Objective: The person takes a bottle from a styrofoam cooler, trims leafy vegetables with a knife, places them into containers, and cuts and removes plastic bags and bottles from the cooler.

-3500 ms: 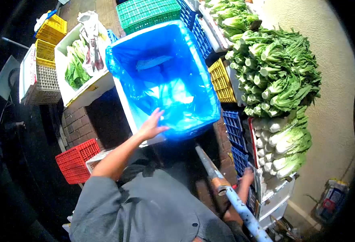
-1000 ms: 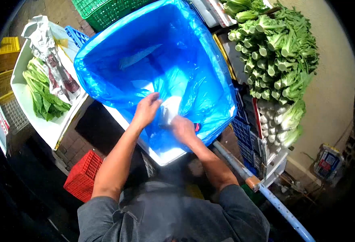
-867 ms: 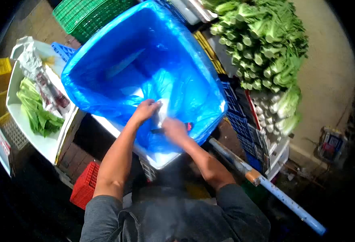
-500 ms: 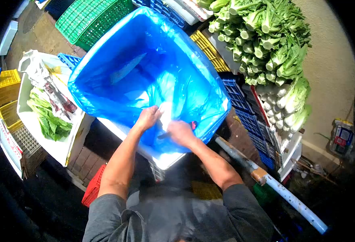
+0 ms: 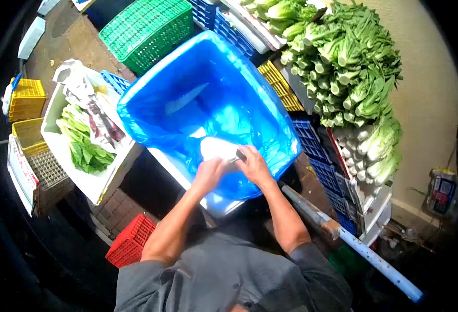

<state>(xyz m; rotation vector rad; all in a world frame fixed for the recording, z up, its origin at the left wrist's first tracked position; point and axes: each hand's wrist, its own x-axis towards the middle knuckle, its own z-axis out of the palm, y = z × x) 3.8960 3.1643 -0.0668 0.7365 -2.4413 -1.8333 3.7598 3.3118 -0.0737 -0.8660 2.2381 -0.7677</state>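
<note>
Both hands are over a large bin lined with a blue plastic bag (image 5: 156,93). My left hand (image 5: 210,174) is closed around the near edge of a bright white piece (image 5: 219,147), too overexposed to tell its kind. My right hand (image 5: 254,165) is closed on a small knife (image 5: 240,155). Only a short dark-grey stretch of the knife shows, pressed against the right side of the white piece; the rest is hidden by the fingers.
Leafy green stalks (image 5: 343,78) and white-stemmed greens (image 5: 372,156) are stacked on the right. A white box (image 5: 101,179) with greens and newspaper stands left. Green (image 5: 145,34) and red (image 5: 131,242) crates flank the bin. A metal pole (image 5: 364,247) runs at lower right.
The hands have come closer together, with the right hand turned and the knife now against the white piece. The camera view has shifted, so the surroundings appear farther right and lower.
</note>
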